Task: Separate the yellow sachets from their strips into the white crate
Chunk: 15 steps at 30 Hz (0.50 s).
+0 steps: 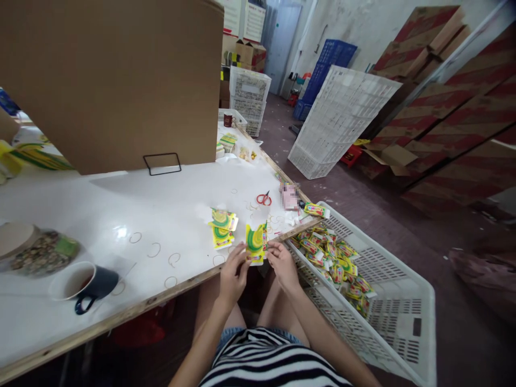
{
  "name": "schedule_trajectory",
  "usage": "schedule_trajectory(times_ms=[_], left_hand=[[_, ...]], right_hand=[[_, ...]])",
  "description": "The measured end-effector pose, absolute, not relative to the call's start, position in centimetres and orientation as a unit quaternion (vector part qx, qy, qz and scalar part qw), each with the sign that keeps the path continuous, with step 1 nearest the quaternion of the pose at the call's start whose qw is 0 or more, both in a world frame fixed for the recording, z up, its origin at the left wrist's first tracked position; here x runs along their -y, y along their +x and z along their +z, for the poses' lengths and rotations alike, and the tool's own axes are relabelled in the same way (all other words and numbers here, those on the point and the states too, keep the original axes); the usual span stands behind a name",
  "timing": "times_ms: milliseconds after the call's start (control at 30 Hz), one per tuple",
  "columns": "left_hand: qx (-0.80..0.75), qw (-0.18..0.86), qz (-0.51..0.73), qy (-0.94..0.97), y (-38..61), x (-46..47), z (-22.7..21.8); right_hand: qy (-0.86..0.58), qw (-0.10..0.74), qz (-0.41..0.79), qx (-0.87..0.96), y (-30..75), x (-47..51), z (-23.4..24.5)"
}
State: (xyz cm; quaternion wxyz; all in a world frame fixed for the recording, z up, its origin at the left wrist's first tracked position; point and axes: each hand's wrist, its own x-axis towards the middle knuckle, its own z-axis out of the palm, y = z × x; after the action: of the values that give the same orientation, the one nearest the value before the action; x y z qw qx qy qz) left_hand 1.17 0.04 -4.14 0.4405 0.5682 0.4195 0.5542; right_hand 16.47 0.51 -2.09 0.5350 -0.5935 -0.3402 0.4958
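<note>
Between my two hands, just over the table's front edge, is a small yellow-and-green printed carton [255, 244], its white top flap standing up. My left hand [234, 271] pinches the carton's left side. On its right side, the fingers of my right hand [283, 266] are closed at the edge. Left of the carton, a few more flat yellow-green cartons [223, 228] lie on the white tabletop [161, 204]. Red-handled scissors [264, 199] rest beyond my hands.
To my right, a white plastic crate [407, 317] holds many small packed cartons [334, 258]. A dark blue mug [99, 282] and a jar [44, 252] stand at the left. Rubber bands [171, 281] are scattered about. A large cardboard box [133, 80] stands at the back.
</note>
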Motion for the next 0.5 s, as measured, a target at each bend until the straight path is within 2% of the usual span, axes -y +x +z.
schedule_trajectory(times_ms=[100,200,267,500], left_hand=[[-0.433,0.532,0.586,0.431,1.2,-1.0,-3.9],[-0.365,0.684,0.532,0.34,1.1,-1.6,-3.7],[-0.314,0.746,0.497,0.312,1.0,-1.7,-3.4],[-0.271,0.777,0.503,0.265,1.2,-1.0,-2.1]], right_hand=[[-0.584,0.538,0.508,0.335,16.3,0.4,-1.5],[-0.568,0.531,0.53,0.339,15.7,1.0,-1.1],[-0.558,0.525,0.544,0.343,15.4,1.2,-1.0],[-0.536,0.516,0.568,0.353,15.2,1.4,-0.2]])
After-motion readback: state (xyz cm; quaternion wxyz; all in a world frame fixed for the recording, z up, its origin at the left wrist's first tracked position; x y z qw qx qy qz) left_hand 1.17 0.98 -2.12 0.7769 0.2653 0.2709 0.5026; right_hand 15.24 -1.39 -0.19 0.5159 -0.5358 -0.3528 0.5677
